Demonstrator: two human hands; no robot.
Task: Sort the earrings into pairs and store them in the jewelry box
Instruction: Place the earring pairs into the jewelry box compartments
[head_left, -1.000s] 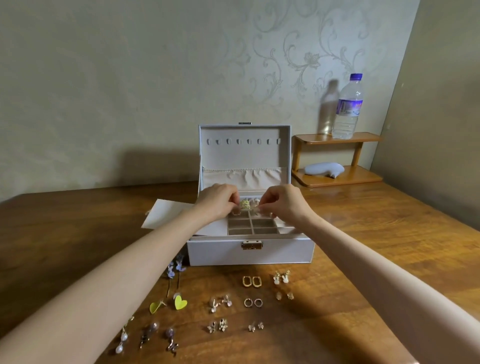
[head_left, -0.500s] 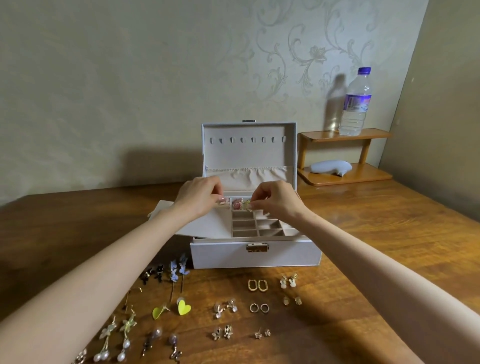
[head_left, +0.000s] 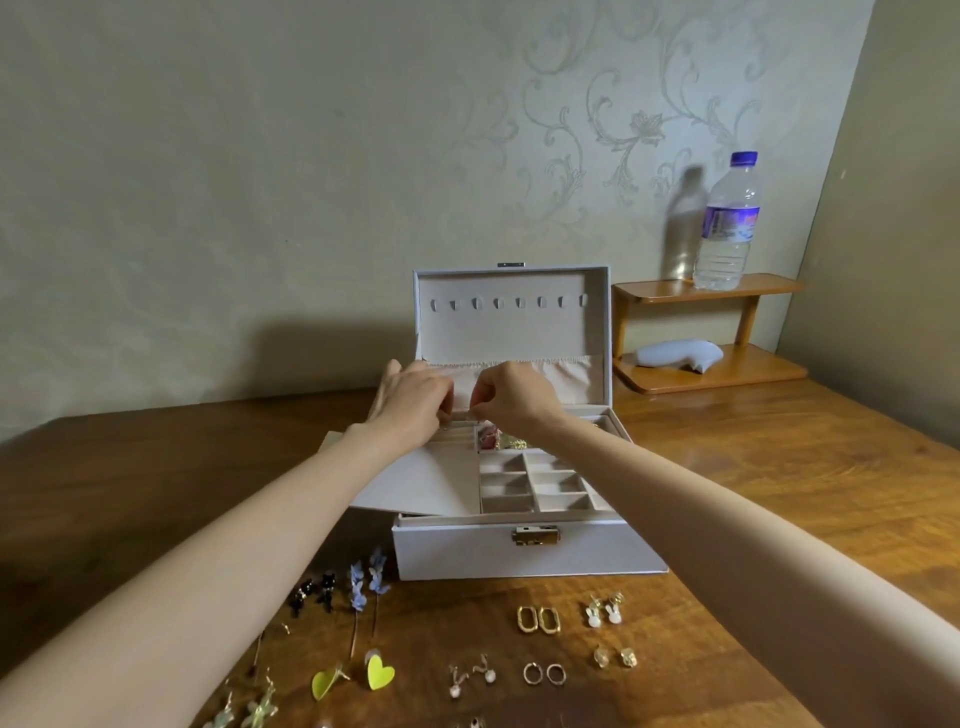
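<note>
Grips: left hand (head_left: 410, 402) and right hand (head_left: 506, 395) curled, hold unclear; jewelry box (head_left: 467, 556): one; earring pairs (head_left: 538, 619) on table (head_left: 727, 493): nine-plus

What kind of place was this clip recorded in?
Probably a room in a home: a wooden table against floral-patterned wallpaper, a small wooden shelf with a water bottle in the corner, and an open jewelry box with earrings laid out before it.

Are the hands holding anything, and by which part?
Cannot be told: the left hand and right hand curl their fingers over the jewelry box, but anything pinched is too small to see.
</note>
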